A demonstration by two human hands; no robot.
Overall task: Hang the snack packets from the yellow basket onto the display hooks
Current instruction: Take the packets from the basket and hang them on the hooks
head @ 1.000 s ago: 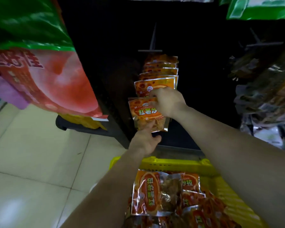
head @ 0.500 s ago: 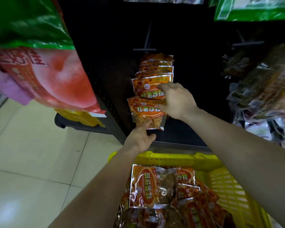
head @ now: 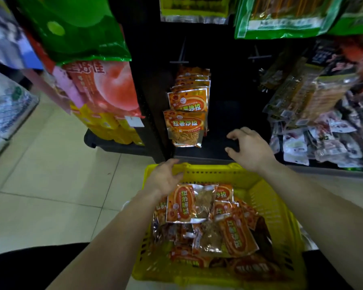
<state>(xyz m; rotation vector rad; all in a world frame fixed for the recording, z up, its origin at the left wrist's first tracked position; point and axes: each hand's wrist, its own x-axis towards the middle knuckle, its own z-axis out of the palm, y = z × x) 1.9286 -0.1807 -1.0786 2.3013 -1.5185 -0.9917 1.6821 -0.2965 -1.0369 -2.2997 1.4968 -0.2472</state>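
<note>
Head view, looking down at a shop display. A pale tiled floor (head: 50,195) fills the left side, and a black display rack (head: 235,97) rises across the top and centre. A yellow basket (head: 277,206) of slotted plastic stands on the floor in front of the rack's base, between the person's forearms. A large green-and-red bag (head: 105,86) hangs at upper left, green packets (head: 281,17) hang at upper right, and a crowd of mixed packets (head: 314,114) hangs on the right of the rack. Inside the basket lies a loose heap of orange snack packets (head: 228,233), one overlapping another; the uppermost packet (head: 182,204) lies flat near the far left corner with its clear window to the right. A row of the same orange packets (head: 189,97) hangs from a display hook (head: 181,57) at the rack's centre, stacked front to back, and the front packet (head: 184,128) hangs lowest, upright and free of both hands. The right hand (head: 249,147) hovers in front of the dark rack base, just above the basket's far rim, with fingers spread wide and slightly bent, holding nothing. The left hand (head: 166,176) is over the basket's far left corner, just beside the uppermost packet, with fingers loosely parted and empty; whether it touches the rim cannot be told.
</note>
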